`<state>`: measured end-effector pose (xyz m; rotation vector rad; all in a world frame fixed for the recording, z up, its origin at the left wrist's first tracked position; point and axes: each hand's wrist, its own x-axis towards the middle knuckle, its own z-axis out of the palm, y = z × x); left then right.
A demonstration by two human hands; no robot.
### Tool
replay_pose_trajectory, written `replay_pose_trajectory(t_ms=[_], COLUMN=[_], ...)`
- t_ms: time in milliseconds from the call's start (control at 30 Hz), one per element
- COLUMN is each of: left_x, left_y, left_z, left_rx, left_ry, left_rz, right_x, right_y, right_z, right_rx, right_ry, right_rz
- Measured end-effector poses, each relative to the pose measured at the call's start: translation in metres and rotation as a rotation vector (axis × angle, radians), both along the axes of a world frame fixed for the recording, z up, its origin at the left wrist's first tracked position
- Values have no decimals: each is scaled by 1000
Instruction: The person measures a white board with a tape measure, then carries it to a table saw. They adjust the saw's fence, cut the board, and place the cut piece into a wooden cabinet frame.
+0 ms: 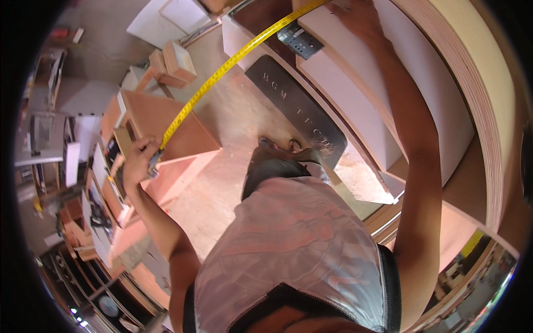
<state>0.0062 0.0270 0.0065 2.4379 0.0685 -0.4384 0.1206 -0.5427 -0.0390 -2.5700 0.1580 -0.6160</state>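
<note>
Evidently, the left hand grasps a tape measure, yellow blade extended far right; the right hand's finger grip, over white panelling, cannot be determined.

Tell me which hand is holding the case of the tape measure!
The left hand, at the picture's left: the yellow tape stretches out from it. The right hand is up by the top edge, near where the tape leaves the picture.

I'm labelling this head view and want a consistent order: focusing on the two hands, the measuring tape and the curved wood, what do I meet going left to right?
Left hand → yellow tape blade → right hand → curved plywood piece.
</note>
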Motion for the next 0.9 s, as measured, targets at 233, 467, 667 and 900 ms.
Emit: replay_pose_trajectory(t_ms=[233,467,667,900], left_x=[0,-1,0,3], left_y=[-12,-21,-22,-14], left_z=[3,8,11,4], left_rx=[-50,25,24,-40], left_ry=[70,114,118,102], left_rz=[-27,-5,-3,-8], right_x=[4,20,19,18], right_y=[0,-23,-24,-22], right_z=[-14,-21,-24,-26], right_rx=[-33,-180,-165,-176], right_ry=[-38,-25,-31,-81], right_rz=[28,106,110,73])
